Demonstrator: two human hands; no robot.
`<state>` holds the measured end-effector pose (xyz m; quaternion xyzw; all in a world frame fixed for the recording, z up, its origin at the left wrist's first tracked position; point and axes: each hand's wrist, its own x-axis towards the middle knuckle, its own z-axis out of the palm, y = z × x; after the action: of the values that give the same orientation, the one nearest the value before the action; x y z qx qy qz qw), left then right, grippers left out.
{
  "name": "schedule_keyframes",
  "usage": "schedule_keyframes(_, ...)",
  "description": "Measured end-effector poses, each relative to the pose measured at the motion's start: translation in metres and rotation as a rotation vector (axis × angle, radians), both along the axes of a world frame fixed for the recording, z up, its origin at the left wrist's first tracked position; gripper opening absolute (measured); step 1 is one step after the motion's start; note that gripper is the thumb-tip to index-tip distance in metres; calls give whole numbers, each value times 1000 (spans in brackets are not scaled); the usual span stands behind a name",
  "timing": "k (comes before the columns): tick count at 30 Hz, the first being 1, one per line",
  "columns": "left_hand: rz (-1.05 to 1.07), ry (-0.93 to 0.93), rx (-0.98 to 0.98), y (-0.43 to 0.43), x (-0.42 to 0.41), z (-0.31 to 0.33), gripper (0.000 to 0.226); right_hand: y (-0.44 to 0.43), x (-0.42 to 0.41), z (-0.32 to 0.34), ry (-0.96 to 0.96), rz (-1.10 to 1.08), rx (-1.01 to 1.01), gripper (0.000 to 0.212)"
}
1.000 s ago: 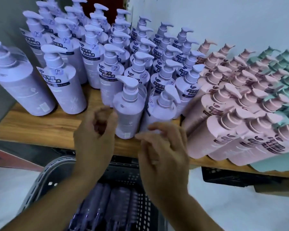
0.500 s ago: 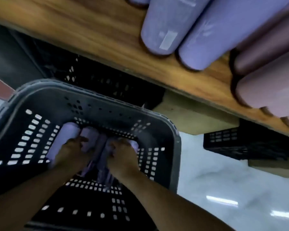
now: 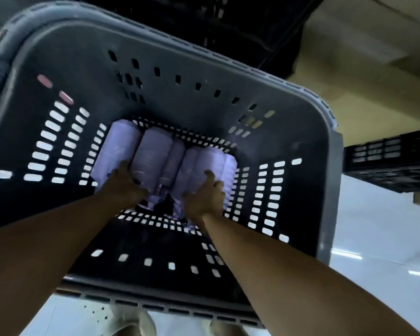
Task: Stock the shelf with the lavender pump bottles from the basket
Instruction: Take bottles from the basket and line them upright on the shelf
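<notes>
Several lavender pump bottles (image 3: 153,151) lie side by side on the bottom of a deep grey perforated basket (image 3: 180,98), seen from straight above. My left hand (image 3: 124,185) reaches down and closes over the neck end of the left-hand bottle (image 3: 117,146), fingers wrapped round it. To the right, my right hand (image 3: 206,195) curls over another lavender bottle (image 3: 211,161). Both hands cover the pump heads. The shelf top is out of view.
The basket stands on a glossy white floor (image 3: 374,238). A beige support (image 3: 349,44) under the shelf is at the upper right, and a black crate (image 3: 386,163) sits at the right. Shoe tips (image 3: 131,321) show below the basket's near rim.
The view dropped from the stocked shelf down into the basket. Both hands went from the shelf edge to the basket's bottom and closed on bottles there.
</notes>
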<state>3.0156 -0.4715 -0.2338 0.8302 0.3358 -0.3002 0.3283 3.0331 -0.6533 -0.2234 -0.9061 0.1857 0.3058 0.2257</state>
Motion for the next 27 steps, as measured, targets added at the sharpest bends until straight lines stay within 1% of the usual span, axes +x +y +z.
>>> schedule_keyframes(1, 12, 5, 40, 3, -1, -4, 85, 1, 4, -3, 9, -76, -46, 88)
schedule_keyframes(2, 21, 33, 95, 5, 0, -8, 86, 0, 7, -6, 47, -161, -59, 89)
schedule_keyframes(4, 27, 95, 175, 7, 4, -16, 94, 0, 8, -11, 133, -327, -14, 80)
schedule_keyframes(5, 26, 87, 188, 8, 8, -19, 90, 0, 6, -13, 140, -407, -7, 73)
schedule_keyframes(7, 3, 92, 131, 6, 15, -20, 67, -1, 2, -13, 115, -501, -4, 71)
schedule_keyframes(8, 12, 122, 74, 4, 18, -21, 55, 0, 1, -13, 120, -504, 20, 76)
schedule_keyframes(9, 16, 144, 50, 1, 18, -24, 51, 1, 1, -13, 137, -503, 56, 83)
schedule_keyframes(10, 47, 142, 23, -2, 16, -28, 55, 0, 0, -12, 160, -504, 91, 91)
schedule_keyframes(13, 190, 147, -88, -14, 8, -36, 109, -1, 0, -12, 174, -542, 135, 101)
schedule_keyframes(14, 210, 170, -112, -17, 5, -36, 118, -1, 1, -13, 166, -553, 137, 102)
schedule_keyframes(15, 225, 177, -115, -18, 4, -38, 120, -2, 1, -13, 156, -557, 151, 103)
schedule_keyframes(18, 336, 116, -140, -14, 4, -39, 112, -7, -6, -16, 89, -586, 253, 95)
schedule_keyframes(20, 343, 83, -145, -12, 1, -40, 106, -7, -12, -14, 58, -634, 310, 88)
schedule_keyframes(21, 342, 68, -136, -11, -2, -39, 99, -6, -14, -13, 55, -667, 349, 86)
schedule_keyframes(23, 435, 30, -136, -11, -3, -38, 82, -4, -15, -13, 71, -728, 413, 84)
schedule_keyframes(24, 519, 13, -174, -12, -2, -41, 76, -3, -14, -12, 79, -751, 440, 84)
schedule_keyframes(26, 736, 13, -343, -16, 1, -42, 65, -2, -15, -12, 82, -797, 493, 84)
schedule_keyframes(27, 772, 50, -413, -17, 1, -43, 63, -2, -15, -12, 79, -813, 512, 83)
